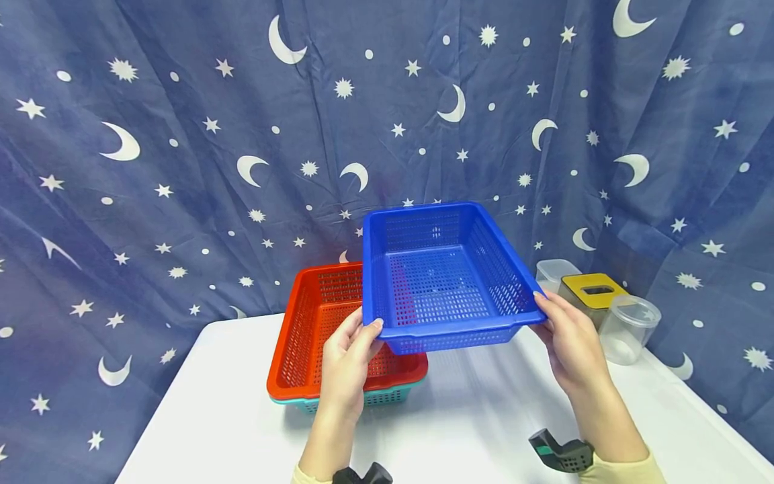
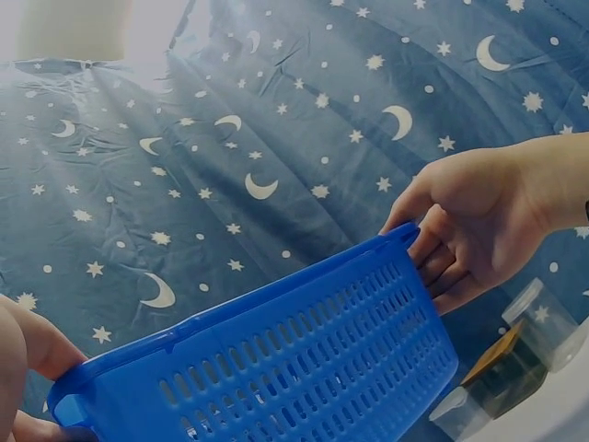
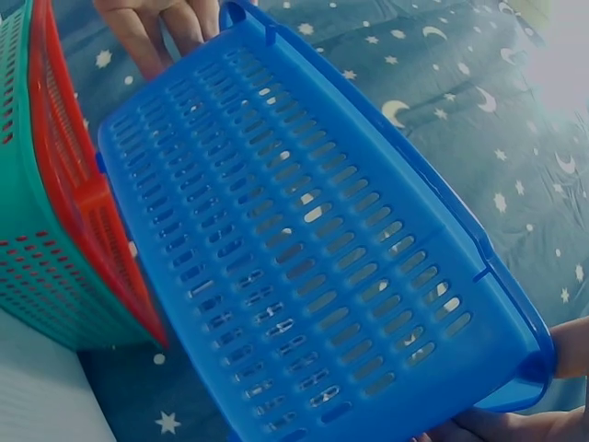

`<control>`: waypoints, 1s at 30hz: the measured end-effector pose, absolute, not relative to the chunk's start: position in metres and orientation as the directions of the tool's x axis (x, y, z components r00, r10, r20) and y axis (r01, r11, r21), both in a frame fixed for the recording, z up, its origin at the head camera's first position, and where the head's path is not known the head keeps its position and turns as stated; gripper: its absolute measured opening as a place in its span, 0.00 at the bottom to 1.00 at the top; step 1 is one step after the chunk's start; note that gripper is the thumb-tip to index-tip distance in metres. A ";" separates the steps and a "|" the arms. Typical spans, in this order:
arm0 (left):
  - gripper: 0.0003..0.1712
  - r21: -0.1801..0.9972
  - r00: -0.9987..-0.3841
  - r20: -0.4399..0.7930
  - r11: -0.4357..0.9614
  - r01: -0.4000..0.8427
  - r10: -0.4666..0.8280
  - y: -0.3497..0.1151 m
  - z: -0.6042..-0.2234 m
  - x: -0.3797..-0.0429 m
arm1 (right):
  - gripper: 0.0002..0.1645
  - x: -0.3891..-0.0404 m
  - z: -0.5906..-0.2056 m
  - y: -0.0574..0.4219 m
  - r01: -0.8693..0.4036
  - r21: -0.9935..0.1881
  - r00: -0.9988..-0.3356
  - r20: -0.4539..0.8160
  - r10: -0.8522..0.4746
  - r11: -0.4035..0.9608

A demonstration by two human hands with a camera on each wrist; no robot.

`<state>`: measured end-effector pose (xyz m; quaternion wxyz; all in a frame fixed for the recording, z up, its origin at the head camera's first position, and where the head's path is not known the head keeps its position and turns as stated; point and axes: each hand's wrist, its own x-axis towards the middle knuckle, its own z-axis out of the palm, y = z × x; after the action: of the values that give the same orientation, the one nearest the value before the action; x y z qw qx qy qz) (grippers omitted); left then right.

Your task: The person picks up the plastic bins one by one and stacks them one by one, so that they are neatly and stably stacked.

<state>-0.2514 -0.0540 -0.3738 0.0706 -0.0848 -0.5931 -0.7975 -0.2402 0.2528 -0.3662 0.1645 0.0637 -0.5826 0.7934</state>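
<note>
A blue plastic basket (image 1: 450, 331) with slotted sides is held up over the table, tilted so its inside shows in the head view. My left hand (image 1: 351, 363) grips its near left corner, thumb on top of the rim. At the near right corner my right hand (image 1: 571, 336) pinches the rim, with its fingers underneath. Behind and below it, a red basket (image 1: 295, 343) sits nested in a teal basket (image 1: 387, 396) on the table; the blue one hides part of them. In the right wrist view the blue basket's slotted wall (image 3: 304, 239) fills the middle.
On the right of the white table (image 1: 211, 403) stand a clear round container (image 1: 629, 329), a box with a yellow lid (image 1: 592, 289) and another clear container (image 1: 553, 270). A blue curtain (image 1: 181, 202) with moons and stars hangs behind the table and along its right side.
</note>
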 end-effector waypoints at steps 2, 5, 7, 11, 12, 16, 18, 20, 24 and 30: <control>0.27 0.936 -0.976 0.216 -0.281 0.212 -0.019 -0.056 -0.373 -0.252 | 0.10 -0.239 -0.366 0.251 -0.340 -0.897 -0.937 0.298 0.181 -0.284; 0.26 0.939 -0.977 0.210 -0.271 0.211 -0.031 -0.059 -0.372 -0.252 | 0.11 -0.239 -0.365 0.249 -0.334 -0.899 -0.939 0.292 0.181 -0.283; 0.26 0.941 -0.978 0.204 -0.268 0.207 -0.040 -0.061 -0.372 -0.252 | 0.15 -0.239 -0.365 0.247 -0.323 -0.908 -0.942 0.281 0.185 -0.267; 0.26 0.941 -0.978 0.204 -0.266 0.210 -0.052 -0.064 -0.369 -0.250 | 0.33 -0.240 -0.364 0.242 -0.305 -0.925 -0.946 0.266 0.184 -0.226; 0.25 0.941 -0.978 0.203 -0.266 0.210 -0.055 -0.066 -0.369 -0.250 | 0.36 -0.240 -0.364 0.240 -0.303 -0.928 -0.946 0.267 0.183 -0.216; 0.24 0.938 -0.977 0.202 -0.276 0.211 -0.062 -0.070 -0.367 -0.249 | 0.40 -0.239 -0.364 0.235 -0.299 -0.934 -0.947 0.265 0.182 -0.195; 0.24 0.938 -0.977 0.202 -0.273 0.212 -0.065 -0.071 -0.366 -0.249 | 0.41 -0.238 -0.364 0.233 -0.299 -0.935 -0.946 0.266 0.184 -0.188; 0.23 0.938 -0.977 0.204 -0.271 0.214 -0.066 -0.073 -0.366 -0.249 | 0.41 -0.238 -0.364 0.231 -0.301 -0.934 -0.945 0.266 0.188 -0.192; 0.23 0.940 -0.976 0.209 -0.260 0.219 -0.064 -0.076 -0.366 -0.249 | 0.40 -0.237 -0.363 0.227 -0.308 -0.929 -0.943 0.269 0.197 -0.204; 0.22 0.939 -0.974 0.218 -0.256 0.228 -0.064 -0.079 -0.366 -0.249 | 0.39 -0.237 -0.364 0.223 -0.300 -0.929 -0.943 0.255 0.213 -0.218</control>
<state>-0.2491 -0.0788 -0.3663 0.0924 -0.0678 -0.6028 -0.7896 -0.2371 0.2226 -0.3637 0.1644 0.0363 -0.6031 0.7797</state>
